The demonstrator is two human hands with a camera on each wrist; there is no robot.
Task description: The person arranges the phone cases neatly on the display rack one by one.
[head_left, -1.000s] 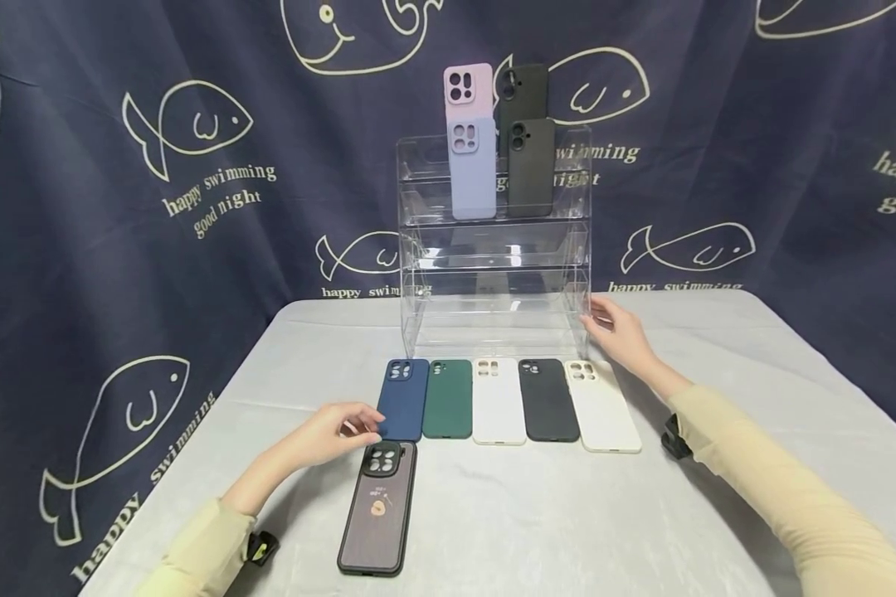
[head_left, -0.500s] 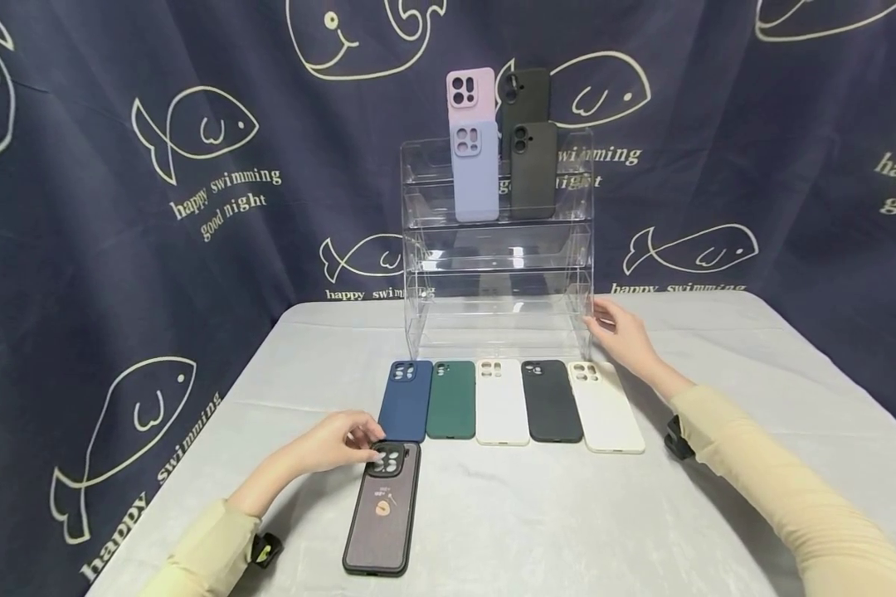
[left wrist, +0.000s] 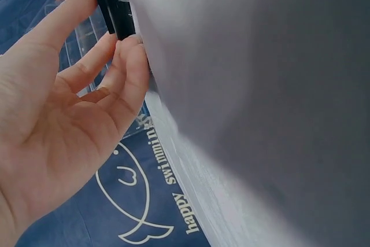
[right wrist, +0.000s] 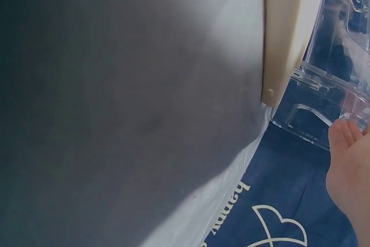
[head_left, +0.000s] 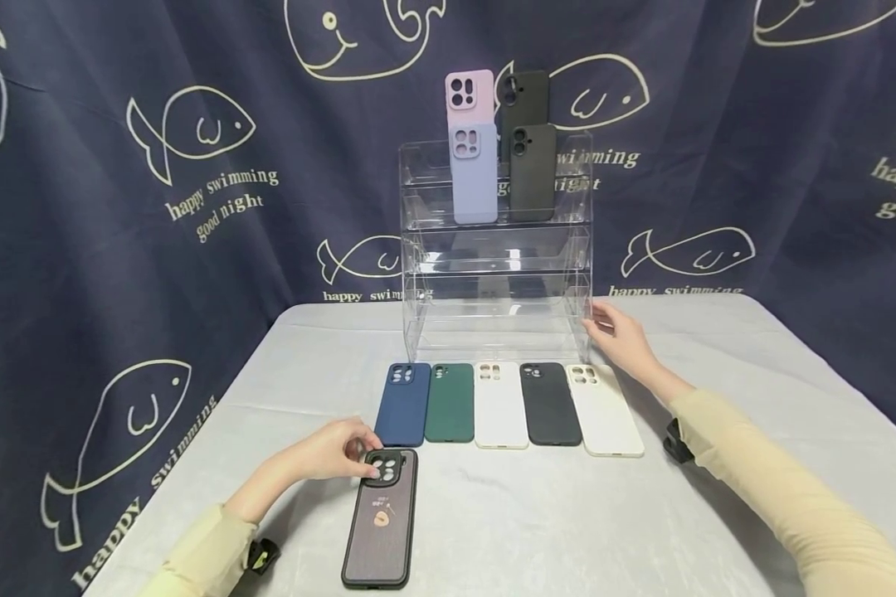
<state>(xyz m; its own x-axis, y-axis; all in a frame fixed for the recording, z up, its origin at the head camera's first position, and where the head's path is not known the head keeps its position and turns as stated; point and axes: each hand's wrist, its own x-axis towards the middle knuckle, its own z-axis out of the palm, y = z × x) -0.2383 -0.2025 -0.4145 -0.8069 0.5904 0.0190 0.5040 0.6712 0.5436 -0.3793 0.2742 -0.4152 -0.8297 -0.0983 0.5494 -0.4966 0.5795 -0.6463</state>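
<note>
My left hand [head_left: 336,449] pinches the upper left corner of a grey phone case [head_left: 379,539] with a black frame and a small printed figure. In the left wrist view, the left thumb lies on one face of this black-edged case [left wrist: 113,4] and the fingertips at its edge. My right hand [head_left: 621,336] holds the lower right side of a clear acrylic tiered display stand [head_left: 493,319]; its fingertips also meet the stand [right wrist: 315,122] in the right wrist view. In front of the stand lie a blue case [head_left: 405,406], a green case [head_left: 450,402], a white case [head_left: 500,406], a black case [head_left: 550,406] and a cream case [head_left: 606,412].
High on the stand lean a pink case [head_left: 469,89], a light blue case [head_left: 474,186], a dark case [head_left: 526,87] and another dark case [head_left: 533,178]. A pale cloth covers the table [head_left: 538,522]. Behind hangs a navy curtain [head_left: 328,166] with fish drawings.
My left hand has come down from beside the blue case onto the grey case's top corner and now pinches it. The right hand stays at the stand.
</note>
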